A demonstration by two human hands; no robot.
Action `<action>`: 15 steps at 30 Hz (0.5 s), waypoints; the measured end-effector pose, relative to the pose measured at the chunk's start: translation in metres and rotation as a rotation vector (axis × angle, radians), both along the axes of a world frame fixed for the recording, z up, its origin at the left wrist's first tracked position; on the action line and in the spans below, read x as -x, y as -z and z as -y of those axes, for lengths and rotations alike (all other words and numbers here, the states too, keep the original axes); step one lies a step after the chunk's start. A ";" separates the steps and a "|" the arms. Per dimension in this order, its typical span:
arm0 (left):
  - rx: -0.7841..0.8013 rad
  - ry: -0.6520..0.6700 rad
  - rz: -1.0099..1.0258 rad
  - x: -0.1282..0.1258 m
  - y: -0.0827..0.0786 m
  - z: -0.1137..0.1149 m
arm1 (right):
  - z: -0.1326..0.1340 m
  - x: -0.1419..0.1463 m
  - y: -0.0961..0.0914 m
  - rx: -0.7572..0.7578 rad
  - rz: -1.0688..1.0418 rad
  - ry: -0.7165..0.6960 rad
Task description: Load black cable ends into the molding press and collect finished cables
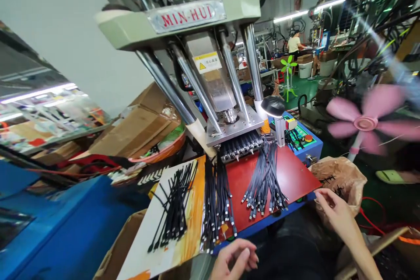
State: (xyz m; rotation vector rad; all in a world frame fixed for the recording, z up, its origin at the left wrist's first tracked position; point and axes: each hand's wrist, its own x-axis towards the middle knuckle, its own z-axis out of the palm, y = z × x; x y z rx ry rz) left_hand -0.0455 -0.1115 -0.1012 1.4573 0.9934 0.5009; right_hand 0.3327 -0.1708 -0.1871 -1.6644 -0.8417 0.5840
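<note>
At the near edge of the bench, the left hand [234,260] is loosely curled and holds nothing, just short of the middle bundle of black cables [216,201]. The right hand [333,210], fingers half spread and also without a hold, hovers at the rim of a brown bag [344,179]. Farther back, more cables [264,179] fan over the red plate [295,175] beneath the press [203,65].
</note>
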 end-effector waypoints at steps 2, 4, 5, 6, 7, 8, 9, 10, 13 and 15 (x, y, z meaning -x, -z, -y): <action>-0.151 -0.059 0.028 -0.029 -0.025 -0.018 | -0.006 0.016 -0.017 -0.026 0.018 -0.023; -0.301 -0.095 -0.041 -0.063 -0.044 -0.040 | -0.013 0.036 -0.028 -0.048 0.032 -0.056; -0.389 -0.110 -0.123 -0.080 -0.052 -0.053 | -0.016 0.045 -0.031 -0.059 0.040 -0.074; -0.486 -0.125 -0.233 -0.096 -0.057 -0.065 | -0.018 0.054 -0.033 -0.068 0.049 -0.091; -0.577 -0.142 -0.349 -0.111 -0.062 -0.077 | -0.019 0.061 -0.035 -0.077 0.056 -0.108; -0.636 -0.153 -0.435 -0.126 -0.064 -0.089 | -0.019 0.067 -0.036 -0.087 0.058 -0.124; -0.677 -0.158 -0.509 -0.140 -0.065 -0.098 | -0.018 0.072 -0.038 -0.098 0.055 -0.136; -0.698 -0.155 -0.568 -0.153 -0.065 -0.107 | -0.016 0.075 -0.040 -0.106 0.050 -0.147; -0.714 -0.091 -0.719 -0.187 -0.055 -0.124 | -0.010 0.081 -0.044 -0.118 0.032 -0.170; -0.704 -0.033 -0.791 -0.203 -0.045 -0.131 | -0.006 0.081 -0.044 -0.123 0.016 -0.174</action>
